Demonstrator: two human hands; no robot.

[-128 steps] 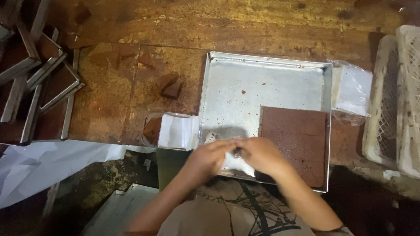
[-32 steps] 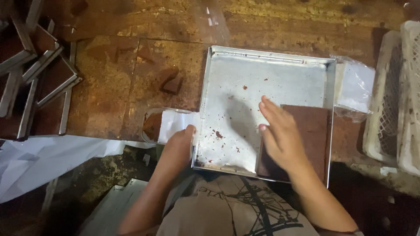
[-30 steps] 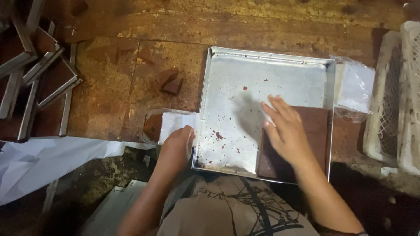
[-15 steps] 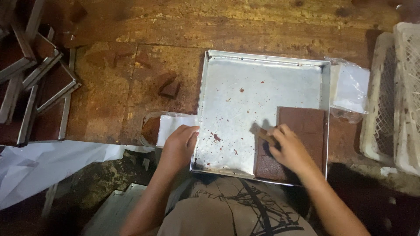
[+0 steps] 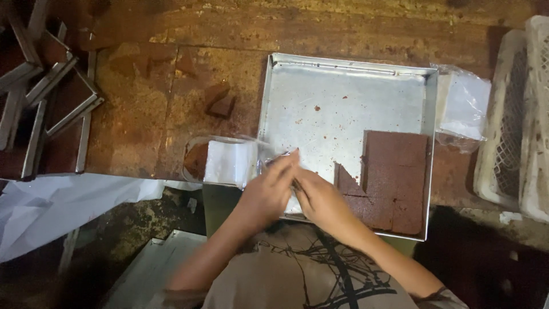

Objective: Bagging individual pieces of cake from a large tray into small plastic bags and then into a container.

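Across a worn, rust-brown desk (image 5: 143, 114), seen from above, a large square metal tray (image 5: 320, 97) sits in front of a seated person. White plastic crates (image 5: 514, 131) stand at the right edge, and empty metal frames (image 5: 51, 97) lie heaped at the far left. A dark brown slab of cake (image 5: 394, 183), cut into squares, fills the tray's near right corner. A stack of clear plastic wrappers (image 5: 229, 163) lies just left of the tray, and another bundle of plastic (image 5: 466, 109) lies to its right. Both hands meet at the tray's near rim: the left hand (image 5: 269, 191) and right hand (image 5: 320, 200) are closed narrowly together, pinching a thin clear wrapper (image 5: 269, 157); whether a cake piece is between them cannot be told. The cake looks soft and crumbly, best lifted from underneath; the wrapper seems light, limp and slippery.
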